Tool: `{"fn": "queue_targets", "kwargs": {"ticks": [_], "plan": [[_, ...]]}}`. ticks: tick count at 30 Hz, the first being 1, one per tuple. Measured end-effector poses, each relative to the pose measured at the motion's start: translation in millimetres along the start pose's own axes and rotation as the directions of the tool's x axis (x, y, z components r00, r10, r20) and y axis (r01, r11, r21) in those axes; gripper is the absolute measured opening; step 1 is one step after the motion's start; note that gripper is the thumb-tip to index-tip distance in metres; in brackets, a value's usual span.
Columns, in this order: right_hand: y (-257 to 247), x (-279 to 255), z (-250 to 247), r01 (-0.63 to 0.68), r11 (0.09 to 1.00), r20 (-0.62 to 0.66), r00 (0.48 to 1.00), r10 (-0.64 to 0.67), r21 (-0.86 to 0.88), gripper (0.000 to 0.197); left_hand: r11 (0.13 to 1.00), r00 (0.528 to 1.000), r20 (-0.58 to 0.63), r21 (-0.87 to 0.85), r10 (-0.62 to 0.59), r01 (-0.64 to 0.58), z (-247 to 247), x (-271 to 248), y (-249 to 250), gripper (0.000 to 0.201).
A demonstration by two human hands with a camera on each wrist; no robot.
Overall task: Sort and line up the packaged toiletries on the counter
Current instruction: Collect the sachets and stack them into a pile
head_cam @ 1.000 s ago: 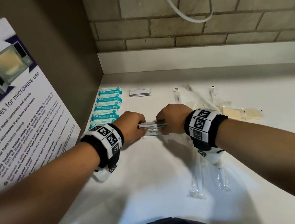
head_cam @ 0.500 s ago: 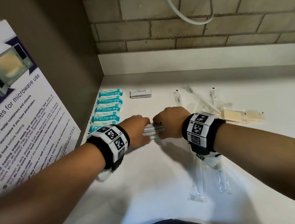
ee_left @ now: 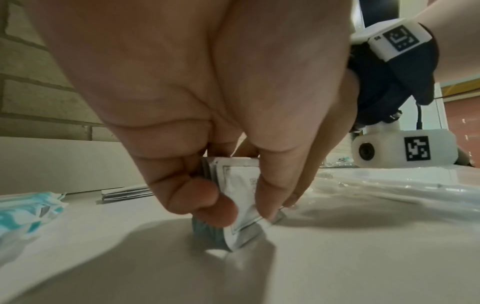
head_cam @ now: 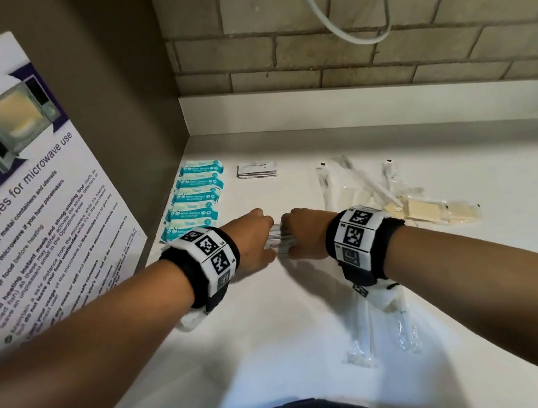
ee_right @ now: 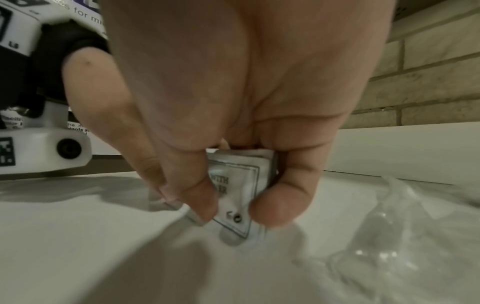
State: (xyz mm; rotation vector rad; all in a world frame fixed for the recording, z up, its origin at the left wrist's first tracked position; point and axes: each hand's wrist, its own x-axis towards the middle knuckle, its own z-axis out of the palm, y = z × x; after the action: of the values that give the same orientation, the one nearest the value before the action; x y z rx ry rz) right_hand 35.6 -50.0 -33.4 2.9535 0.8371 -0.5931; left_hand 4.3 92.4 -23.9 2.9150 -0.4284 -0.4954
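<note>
Two hands are closed on one small stack of white sachets, which is stood on edge on the tabletop near its middle, its long axis running left to right between the wrists. Around it, from largest to smallest, the sorted groups are laid out: the clear-wrapped toothbrushes loosely crossed to the right and beyond, the teal wipe packets set in a column along the left wall, and a small flat pile of white sachets lying well beyond the hands, just right of the wipes' far end. The left hand is held at the stack's left end and the right hand at its right end, so neither is nearer. In the left wrist view the stack is pinched between thumb and curled fingers, its lower edge touching the surface; in the right wrist view the same pinch is seen, with the thumb on one face of the stack. The coming move is judged to turn on the flat pile lying straight ahead of the fingers: the squared stack would probably be carried forward and laid down beside it or on it.
</note>
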Motion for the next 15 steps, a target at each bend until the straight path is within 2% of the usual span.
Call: {"fn": "queue_targets", "kwargs": {"ticks": [5, 7, 10, 12, 15], "plan": [[4, -3, -9, -0.019, 0.999, 0.024, 1.000, 0.018, 0.034, 0.033, 0.994, 0.998, 0.066, -0.112, -0.009, 0.017, -9, 0, -7, 0.027], [8, -4, -16, -0.043, 0.986, 0.045, 0.998, 0.037, 0.161, 0.026, 0.981, 0.998, 0.053, -0.190, -0.018, 0.027, -15, 1, -13, 0.030], [17, 0, -24, -0.119, 0.900, 0.080, 0.992, 0.094, 0.420, 0.030, 0.924, 0.996, 0.025, -0.372, -0.088, 0.091, -20, 5, -23, 0.033], [23, 7, -29, -0.142, 0.853, 0.069, 0.990, 0.124, 0.503, 0.031, 0.864, 0.990, 0.041, -0.483, -0.137, 0.140, -22, 10, -29, 0.032], [29, 22, -35, -0.194, 0.783, 0.106, 0.981, 0.164, 0.591, 0.020, 0.826, 0.978, 0.068, -0.525, -0.198, 0.204, -26, 18, -36, 0.027]]}}
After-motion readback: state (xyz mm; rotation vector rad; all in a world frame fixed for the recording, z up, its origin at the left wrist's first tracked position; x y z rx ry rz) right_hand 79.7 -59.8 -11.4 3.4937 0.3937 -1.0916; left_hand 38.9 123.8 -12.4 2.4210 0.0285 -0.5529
